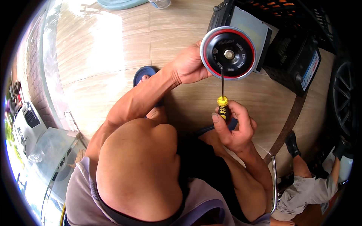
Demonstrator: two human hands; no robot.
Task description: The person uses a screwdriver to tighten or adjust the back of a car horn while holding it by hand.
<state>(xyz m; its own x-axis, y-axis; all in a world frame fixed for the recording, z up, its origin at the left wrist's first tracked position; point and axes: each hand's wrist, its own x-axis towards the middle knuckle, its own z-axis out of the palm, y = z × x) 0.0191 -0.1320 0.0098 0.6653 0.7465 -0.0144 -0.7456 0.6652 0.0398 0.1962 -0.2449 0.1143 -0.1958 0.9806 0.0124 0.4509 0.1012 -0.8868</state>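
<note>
Left hand (190, 64) grips a red-ringed disc (229, 54), apparently steadying it face-up for the screwdriver (222, 101) pinched in the right hand (240, 128).

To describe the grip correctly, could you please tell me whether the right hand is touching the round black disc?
Apart: the head view shows floor between the right hand and the disc, with the screwdriver's shaft crossing that gap.

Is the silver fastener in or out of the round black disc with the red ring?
In: the fastener sits at the centre of the disc; how tightly it's fixed, cannot tell.
</note>
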